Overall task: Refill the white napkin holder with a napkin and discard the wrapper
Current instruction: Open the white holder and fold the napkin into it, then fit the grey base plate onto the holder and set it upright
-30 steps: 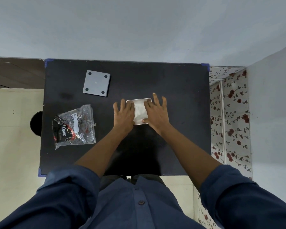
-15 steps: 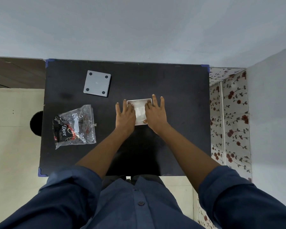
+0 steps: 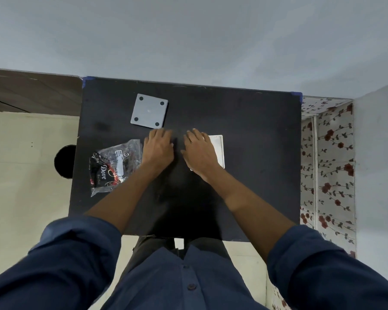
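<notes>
On the black table point(image 3: 255, 130) lies the white napkin holder point(image 3: 218, 151), flat, its left part hidden under my right hand point(image 3: 199, 152). That hand is palm-down with fingers apart. My left hand point(image 3: 158, 146) is also palm-down and spread on bare tabletop, left of the holder and not touching it. It sits just below the grey square plate with four round feet point(image 3: 149, 111) and right next to the crumpled clear wrapper with black and red print point(image 3: 114, 166). Neither hand holds anything. The fingertips are blurred.
A dark round object point(image 3: 64, 162) shows on the floor past the table's left edge. A pale wall runs behind the table, and a rose-patterned surface point(image 3: 329, 164) stands to the right. Bare black tabletop fills the right and near parts.
Both hands have slid left off the top of the white holder. The left hand now rests between the grey plate and the wrapper. The view has shifted a little.
</notes>
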